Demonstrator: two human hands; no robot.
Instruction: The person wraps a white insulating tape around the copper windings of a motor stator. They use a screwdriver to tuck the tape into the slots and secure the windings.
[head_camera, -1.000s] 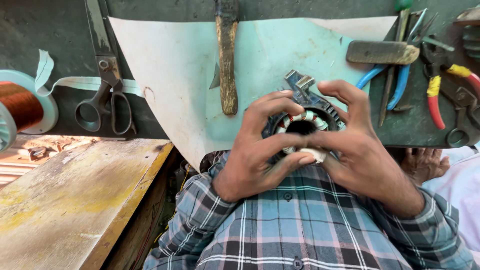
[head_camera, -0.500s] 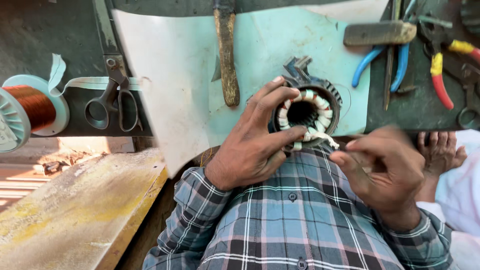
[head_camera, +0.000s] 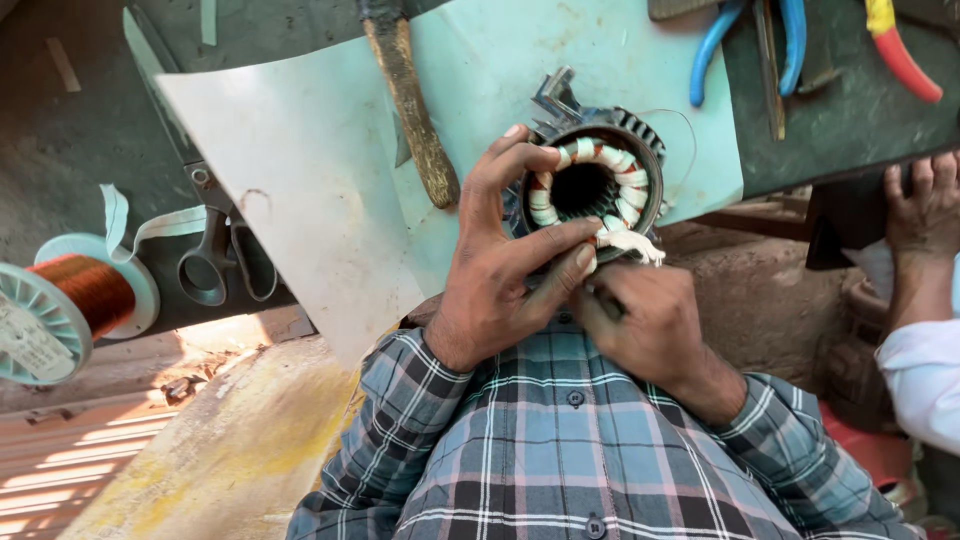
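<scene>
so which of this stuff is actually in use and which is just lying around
In use: stator, steadied by the left hand; small tool, mostly hidden, in the right hand; paper sheet under the stator.

Lying about: scissors, wire spool, hammer handle, pliers.

The right hand (head_camera: 645, 325), apart a moment ago, now sits closed against the motor stator's (head_camera: 592, 190) lower edge, touching the left hand (head_camera: 500, 270).

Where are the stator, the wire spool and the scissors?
stator (head_camera: 640, 190): head view, on the taped winding at its right side.
wire spool (head_camera: 92, 292): head view, on the copper wire wound around it.
scissors (head_camera: 205, 270): head view, on the rim of the left finger loop.
</scene>
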